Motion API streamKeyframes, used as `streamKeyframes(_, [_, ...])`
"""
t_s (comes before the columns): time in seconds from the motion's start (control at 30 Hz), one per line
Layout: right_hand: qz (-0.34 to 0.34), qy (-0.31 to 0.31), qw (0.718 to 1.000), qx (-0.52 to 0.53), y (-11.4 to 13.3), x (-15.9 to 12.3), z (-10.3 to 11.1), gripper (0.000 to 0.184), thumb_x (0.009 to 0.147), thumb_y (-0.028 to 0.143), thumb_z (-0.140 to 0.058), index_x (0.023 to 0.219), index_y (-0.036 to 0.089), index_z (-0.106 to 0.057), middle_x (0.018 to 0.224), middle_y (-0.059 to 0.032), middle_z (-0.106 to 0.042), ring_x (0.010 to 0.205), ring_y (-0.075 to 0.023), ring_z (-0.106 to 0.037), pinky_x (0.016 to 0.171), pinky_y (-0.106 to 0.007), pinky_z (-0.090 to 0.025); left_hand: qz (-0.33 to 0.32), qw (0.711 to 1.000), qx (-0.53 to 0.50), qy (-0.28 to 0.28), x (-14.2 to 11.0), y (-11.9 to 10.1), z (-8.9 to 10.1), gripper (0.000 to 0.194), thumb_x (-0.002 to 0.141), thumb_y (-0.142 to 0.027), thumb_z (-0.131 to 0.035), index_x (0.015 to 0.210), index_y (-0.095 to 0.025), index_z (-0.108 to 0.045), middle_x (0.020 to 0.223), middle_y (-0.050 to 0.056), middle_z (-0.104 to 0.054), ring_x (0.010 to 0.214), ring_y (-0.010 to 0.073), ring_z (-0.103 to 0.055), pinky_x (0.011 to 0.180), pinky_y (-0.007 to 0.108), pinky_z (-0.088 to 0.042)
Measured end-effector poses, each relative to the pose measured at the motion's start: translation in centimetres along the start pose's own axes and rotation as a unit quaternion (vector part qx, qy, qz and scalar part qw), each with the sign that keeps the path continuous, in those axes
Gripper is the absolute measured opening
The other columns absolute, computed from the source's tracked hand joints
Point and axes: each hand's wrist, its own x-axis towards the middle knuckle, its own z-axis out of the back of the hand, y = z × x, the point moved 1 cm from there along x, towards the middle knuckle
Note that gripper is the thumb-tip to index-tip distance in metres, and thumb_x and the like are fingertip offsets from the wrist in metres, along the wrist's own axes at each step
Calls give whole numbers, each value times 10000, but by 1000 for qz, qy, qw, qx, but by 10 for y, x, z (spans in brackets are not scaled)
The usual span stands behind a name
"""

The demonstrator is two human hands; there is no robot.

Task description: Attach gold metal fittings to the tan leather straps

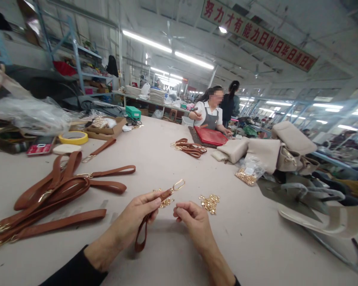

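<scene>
Looped brown leather-look strap [166, 194] with oval gold metal clasp [175, 188] is pinched by left hand [141, 209]. Right hand [193, 220] is curled near small glossy gold pieces [210, 203]; grip can't be told.

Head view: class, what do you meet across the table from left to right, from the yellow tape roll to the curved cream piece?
Yellow tape roll → left hand holding a brown strap → right hand → unobstructed pile of gold pieces → clear bag of gold pieces → curved cream piece.
</scene>
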Motion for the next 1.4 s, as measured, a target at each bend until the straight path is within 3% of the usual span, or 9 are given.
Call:
streamKeyframes(0.17, [-16,33,991,131,3,-2,-4,205,726,346,-781,803,180,-688,709,-13,-714,647,-141,-645,644,-276,-540,4,997,77,-3,-1,7,-3,331,743,-230,-659,1069,-174,-677,771,-3,-640,597,101,-512,509,183,-378])
streamKeyframes(0.27, [-38,47,985,159,0,-2,-6,206,711,335,-793,797,169,-703,723,-25,-719,629,-145,-653,601,-274,-554,-32,993,116,19,-3,11,-9,307,761,-144,-586,1048,-199,-678,865,11,-701,716,128,-597,606,199,-447])
streamKeyframes(0.4, [-55,46,985,158,-2,0,-7,204,691,324,-802,775,161,-712,668,-17,-707,557,-129,-631,539,-250,-540,-71,989,120,45,-4,12,-12,331,776,-113,-554,1071,-199,-679,954,23,-731,903,183,-647,865,299,-477])
streamKeyframes(0.63, [-57,53,990,117,-1,3,-3,170,686,306,-790,751,164,-723,616,4,-681,518,-96,-593,535,-207,-490,-85,982,155,66,-4,11,-11,408,791,-87,-504,1118,-238,-697,1178,20,-687,1077,208,-603,885,295,-481])
streamKeyframes(0.73, [-58,55,992,94,3,3,-3,165,672,310,-783,724,165,-726,623,7,-674,521,-92,-580,533,-203,-475,-66,984,154,60,-4,13,-11,420,792,-106,-522,1158,-241,-680,1190,26,-684,980,199,-631,795,274,-511])
streamKeyframes(0.9, [-45,53,995,72,6,3,-7,113,663,277,-750,707,178,-718,618,24,-666,526,-92,-572,547,-206,-469,-49,977,203,41,-2,16,-4,361,808,-194,-580,1147,-250,-692,1142,29,-697,597,111,-572,664,249,-512])
streamKeyframes(1.13, [-32,50,996,67,0,3,-8,101,659,191,-706,685,173,-611,592,42,-645,520,-86,-575,531,-186,-450,-46,964,253,67,3,29,8,418,852,-244,-526,1261,-246,-610,1147,38,-676,597,109,-547,554,210,-484])
streamKeyframes(1.4, [-14,39,994,104,-5,3,-11,167,670,224,-704,681,183,-542,584,45,-633,495,-90,-577,514,-199,-464,-65,948,309,34,-2,21,0,384,855,-313,-520,1206,-228,-651,1076,41,-708,504,91,-536,540,219,-501])
